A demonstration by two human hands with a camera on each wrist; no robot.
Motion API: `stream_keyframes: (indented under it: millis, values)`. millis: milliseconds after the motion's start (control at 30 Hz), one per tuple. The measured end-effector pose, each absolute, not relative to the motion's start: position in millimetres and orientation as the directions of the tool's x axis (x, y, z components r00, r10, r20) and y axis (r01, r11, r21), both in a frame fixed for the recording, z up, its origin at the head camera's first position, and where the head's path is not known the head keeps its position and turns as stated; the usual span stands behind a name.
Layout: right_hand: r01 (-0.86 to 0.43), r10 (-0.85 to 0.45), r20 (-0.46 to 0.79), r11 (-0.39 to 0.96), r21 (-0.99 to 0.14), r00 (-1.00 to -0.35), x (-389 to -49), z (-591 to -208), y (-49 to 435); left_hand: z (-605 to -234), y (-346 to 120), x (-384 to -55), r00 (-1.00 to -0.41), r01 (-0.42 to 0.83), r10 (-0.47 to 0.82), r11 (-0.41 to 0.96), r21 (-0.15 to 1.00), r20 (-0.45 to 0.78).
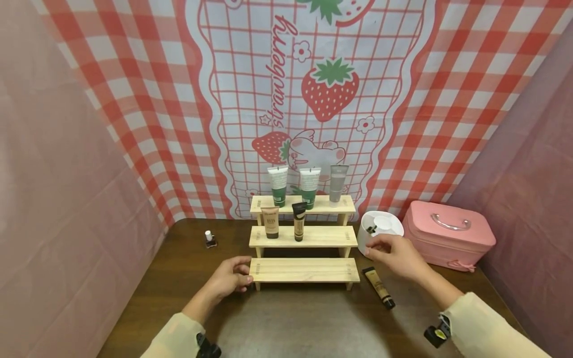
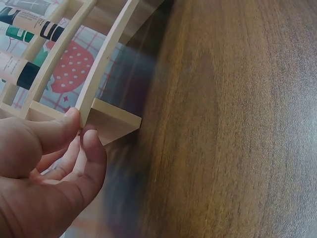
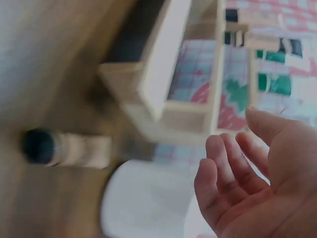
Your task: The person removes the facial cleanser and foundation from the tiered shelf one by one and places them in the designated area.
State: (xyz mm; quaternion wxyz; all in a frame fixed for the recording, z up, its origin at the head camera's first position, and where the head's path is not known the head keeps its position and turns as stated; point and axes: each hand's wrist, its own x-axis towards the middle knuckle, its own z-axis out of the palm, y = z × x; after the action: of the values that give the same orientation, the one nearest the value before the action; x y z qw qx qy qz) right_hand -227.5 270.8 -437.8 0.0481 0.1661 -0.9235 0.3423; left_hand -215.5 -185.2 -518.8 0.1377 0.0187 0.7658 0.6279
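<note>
A three-step wooden display shelf (image 1: 304, 270) stands on the table. My left hand (image 1: 230, 277) pinches the left end of its lowest board, thumb above and fingers curled below, as the left wrist view shows. Near the white round container (image 1: 364, 243), my right hand (image 1: 396, 254) hovers with loosely bent fingers and nothing in them. On the middle step stand a beige BB cream tube (image 1: 270, 222) and a black-capped concealer-like tube (image 1: 298, 226). Two white-and-green tubes (image 1: 278, 186) and a grey tube (image 1: 337, 184) occupy the top step. A gold tube with black ends (image 1: 378, 287) lies right of the shelf.
A pink case (image 1: 449, 231) with a metal handle sits at the back right, beside the white container. At the back left is a small dark bottle with a white cap (image 1: 209, 239). Behind the shelf hangs a strawberry-patterned cloth (image 1: 331, 89).
</note>
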Motion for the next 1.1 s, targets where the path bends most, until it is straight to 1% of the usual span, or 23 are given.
stream_keyframes:
  millis: [100, 233, 300, 433, 533, 733, 1000, 1100]
  values:
    - [-0.363, -0.334, 0.173, 0.672, -0.645, -0.926, -236.2, -425.6, 250.9, -517.0, -184.7, -214.3, -0.964, -0.145, 0.189, 0.218, 0.965, -0.187]
    - [-0.398, -0.395, 0.168, 0.625, -0.671, -0.903, -248.3, -418.0, 226.2, -518.6, -182.8, -215.0, -0.966, -0.152, 0.171, 0.235, 0.960, -0.195]
    - [-0.410, -0.411, 0.174, 0.604, -0.684, -0.895, -253.1, -416.1, 214.3, -518.5, -181.4, -215.5, -0.966, -0.159, 0.165, 0.237, 0.958, -0.201]
    - [-0.391, -0.420, 0.160, 0.549, -0.739, -0.893, -260.3, -411.9, 189.9, -515.7, -179.4, -216.3, -0.964, -0.178, 0.152, 0.241, 0.954, -0.219]
    - [-0.358, -0.407, 0.142, 0.524, -0.773, -0.902, -265.1, -408.9, 171.4, -513.2, -179.4, -216.5, -0.962, -0.197, 0.136, 0.251, 0.948, -0.236]
    - [-0.327, -0.371, 0.152, 0.473, -0.818, -0.916, -275.6, -410.7, 143.3, -510.1, -180.9, -217.6, -0.956, -0.220, 0.135, 0.252, 0.942, -0.259]
    - [-0.304, -0.318, 0.170, 0.438, -0.846, -0.933, -283.0, -418.5, 127.2, -512.2, -181.1, -219.5, -0.953, -0.230, 0.141, 0.236, 0.944, -0.268]
    - [-0.316, -0.309, 0.188, 0.445, -0.838, -0.933, -283.9, -421.6, 124.9, -513.3, -180.6, -219.1, -0.953, -0.227, 0.146, 0.239, 0.944, -0.266]
